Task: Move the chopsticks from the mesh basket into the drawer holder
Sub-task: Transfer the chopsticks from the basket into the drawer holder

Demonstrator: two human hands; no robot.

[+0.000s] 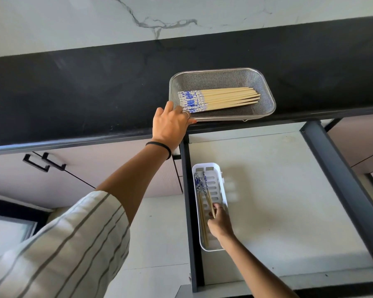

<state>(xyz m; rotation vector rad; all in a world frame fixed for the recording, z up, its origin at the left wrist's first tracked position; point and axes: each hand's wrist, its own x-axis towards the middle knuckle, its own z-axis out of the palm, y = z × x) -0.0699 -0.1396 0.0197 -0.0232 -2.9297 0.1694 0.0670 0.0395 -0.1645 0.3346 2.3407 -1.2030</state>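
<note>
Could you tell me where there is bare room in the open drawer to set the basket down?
The drawer floor is bare right of the holder, up to the dark rail. The left edge is crowded: the right hand grips chopsticks in the holder.

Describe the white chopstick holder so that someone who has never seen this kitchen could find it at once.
Below the black countertop, an open drawer with a pale floor is pulled out. Along its left wall lies the holder, a long narrow white plastic tray with slotted sides, where the right hand is setting chopsticks down. Unlike the metal mesh basket on the counter, it is solid white plastic.
</note>
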